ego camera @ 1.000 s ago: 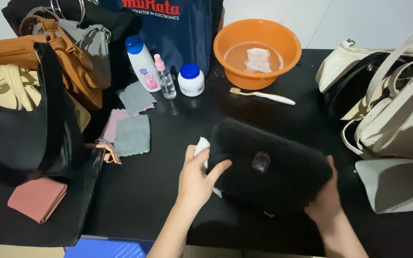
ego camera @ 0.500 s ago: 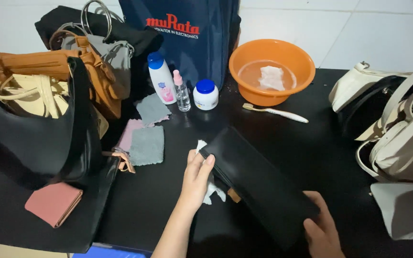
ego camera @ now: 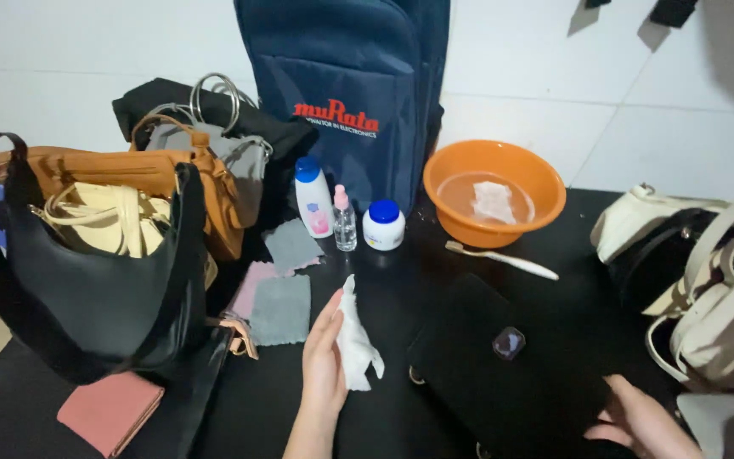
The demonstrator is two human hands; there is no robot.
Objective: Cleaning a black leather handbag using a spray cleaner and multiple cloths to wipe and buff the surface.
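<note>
My left hand (ego camera: 323, 361) is raised over the black table (ego camera: 401, 276) and holds a crumpled white wipe (ego camera: 355, 342) by its side. To its right lies a flat black handbag (ego camera: 503, 365) with a small dark clasp (ego camera: 509, 342) on its flap. My right hand (ego camera: 643, 421) rests at the bag's lower right corner, fingers on its edge. An orange basin (ego camera: 493, 167) with water and a white cloth stands behind the bag, and a white toothbrush (ego camera: 503, 260) lies in front of the basin.
A white bottle with a blue cap (ego camera: 313, 197), a small spray bottle (ego camera: 344, 219) and a blue-lidded jar (ego camera: 383, 224) stand mid-table. Grey cloths (ego camera: 284, 308) lie nearby. Black (ego camera: 87, 293), tan and cream bags crowd the left, pale bags (ego camera: 715, 280) the right, a navy backpack (ego camera: 346, 76) behind. A pink wallet (ego camera: 110, 410) lies lower left.
The black handbag went from being held tilted to lying flat on the table. My left hand lifted off it with the white wipe. The view tilted up.
</note>
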